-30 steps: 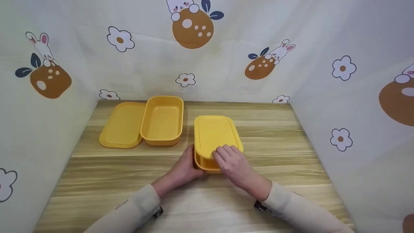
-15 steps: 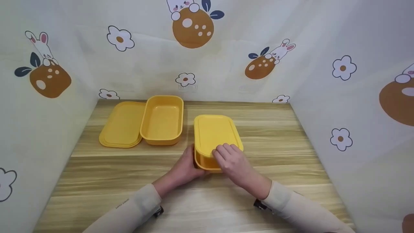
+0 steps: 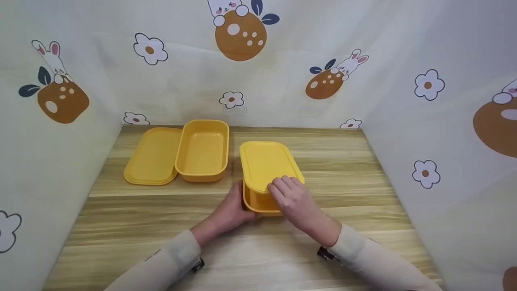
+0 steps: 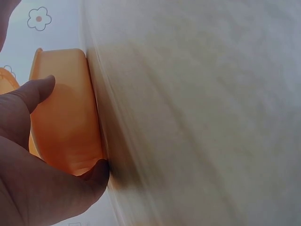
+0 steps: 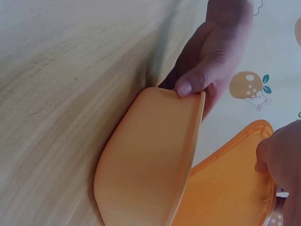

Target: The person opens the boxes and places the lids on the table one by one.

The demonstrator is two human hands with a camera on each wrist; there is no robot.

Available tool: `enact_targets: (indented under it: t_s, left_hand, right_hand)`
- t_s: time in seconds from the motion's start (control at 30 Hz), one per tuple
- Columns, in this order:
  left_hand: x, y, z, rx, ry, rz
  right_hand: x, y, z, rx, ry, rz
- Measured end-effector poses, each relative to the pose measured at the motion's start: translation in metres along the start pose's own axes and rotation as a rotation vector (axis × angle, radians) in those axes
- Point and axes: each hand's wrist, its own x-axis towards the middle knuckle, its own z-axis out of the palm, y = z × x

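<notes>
In the head view a yellow rectangular food container (image 3: 258,205) stands on the table, its near end showing under a tilted yellow lid (image 3: 268,163). My left hand (image 3: 228,210) grips the container's near left corner; in the left wrist view its thumb and a finger press the orange-looking wall (image 4: 68,113). With curled fingers my right hand (image 3: 294,202) pinches the lid's near edge and keeps that end raised. Seen from the right wrist, a wide gap parts the lid's underside (image 5: 225,193) from the container's rim at this end. The far end lies over the container.
Left of the held container, a second, uncovered yellow container (image 3: 203,151) stands near the back. Another yellow lid (image 3: 153,157) lies against its left side. Patterned cloth walls (image 3: 181,81) close in the wooden table (image 3: 343,161) at the back and sides.
The lid's near edge has risen a little and the lid has shifted slightly away and to the left, the right hand moving with it. The left hand and container have stayed put.
</notes>
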Motion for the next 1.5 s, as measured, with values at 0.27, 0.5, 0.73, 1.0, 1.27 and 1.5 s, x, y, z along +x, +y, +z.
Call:
enact_targets:
  t_s: [0.27,0.5,0.73,1.0,1.27,1.5]
  left_hand:
    - [-0.001,0.001,0.0,0.009,-0.022,-0.038]
    - [-0.002,0.002,0.0,0.026,-0.018,-0.021]
    - [-0.001,0.002,0.0,0.02,-0.01,-0.025]
    - [-0.001,0.002,-0.001,0.026,-0.03,-0.044]
    - [-0.001,0.003,-0.002,-0.007,-0.038,-0.036]
    - [0.0,0.003,-0.002,-0.002,-0.032,-0.038]
  right_hand:
    - [0.001,0.018,-0.006,0.048,0.093,0.069]
    - [-0.004,0.032,-0.016,0.239,0.172,0.315]
    - [-0.01,0.049,-0.024,0.319,0.288,0.497]
    - [-0.026,0.071,-0.026,0.401,0.417,0.706]
    - [-0.027,0.077,-0.045,0.55,0.507,0.981]
    - [-0.054,0.1,-0.04,0.647,0.591,1.257]
